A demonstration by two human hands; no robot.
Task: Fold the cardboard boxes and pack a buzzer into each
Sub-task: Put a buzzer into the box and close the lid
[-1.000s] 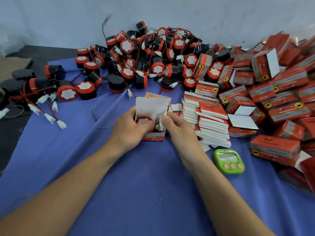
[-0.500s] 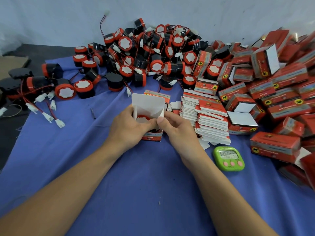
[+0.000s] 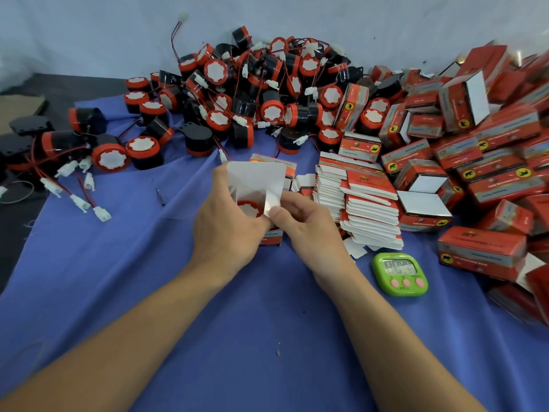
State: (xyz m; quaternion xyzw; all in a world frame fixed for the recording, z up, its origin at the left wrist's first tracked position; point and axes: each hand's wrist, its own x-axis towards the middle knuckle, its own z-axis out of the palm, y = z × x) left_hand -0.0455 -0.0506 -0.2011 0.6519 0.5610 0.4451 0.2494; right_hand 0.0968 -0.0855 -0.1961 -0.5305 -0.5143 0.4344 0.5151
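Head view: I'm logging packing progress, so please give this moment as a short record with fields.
open box: upright, top flap raised
buzzer: inside the open box, white face up
left hand: grips the open box's side
right hand: pinches the small side flap
flat boxes: stacked right of both hands
loose buzzers: heaped at the back
green timer: on the blue cloth, right of the right hand

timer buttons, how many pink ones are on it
3, all in a row along the bottom edge of the green timer: the left button, the middle button and the right button. None appears to be hidden.
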